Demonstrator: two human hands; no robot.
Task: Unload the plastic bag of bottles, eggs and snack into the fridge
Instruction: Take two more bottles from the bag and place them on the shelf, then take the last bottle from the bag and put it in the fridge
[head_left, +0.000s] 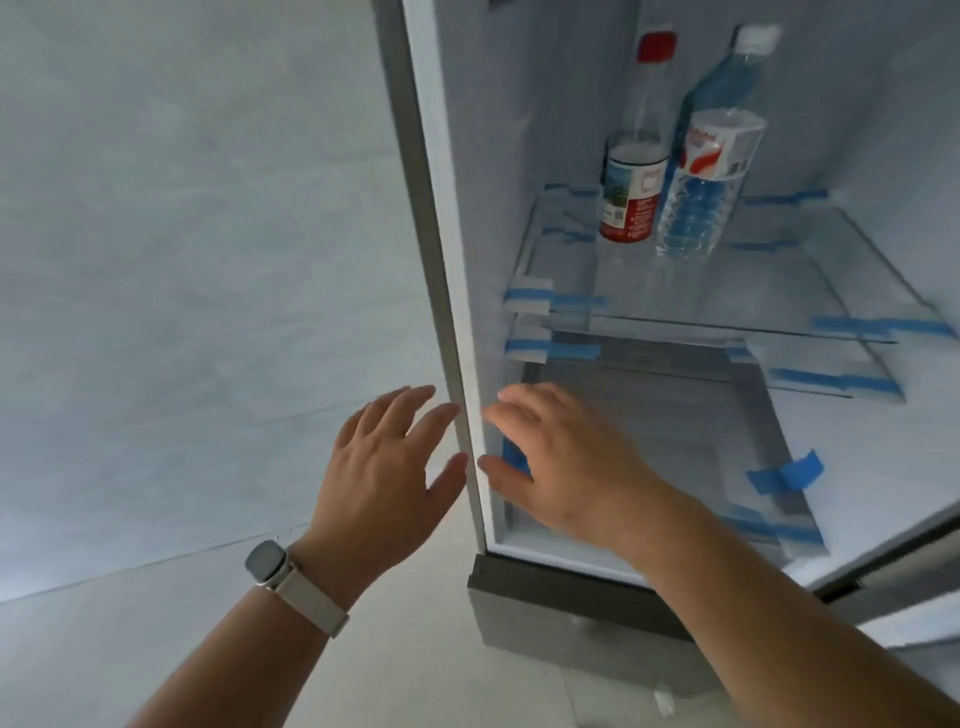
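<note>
**What the view loses**

Above the right hand (566, 462), the fridge (447, 249) runs off the top and right edges. The labels on the red-capped bottle (631, 176) and the white-capped bottle (709, 171) are too blurred to read. The right hand covers part of a blue tape strip (511, 451). The bottom edge cuts off both forearms.

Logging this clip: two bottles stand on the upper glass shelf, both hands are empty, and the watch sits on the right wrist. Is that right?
Not quite: the head view shows the watch on the left wrist, not the right. The rest holds: the red-capped bottle and white-capped bottle stand on the upper glass shelf, and the left hand and right hand are empty.
</note>
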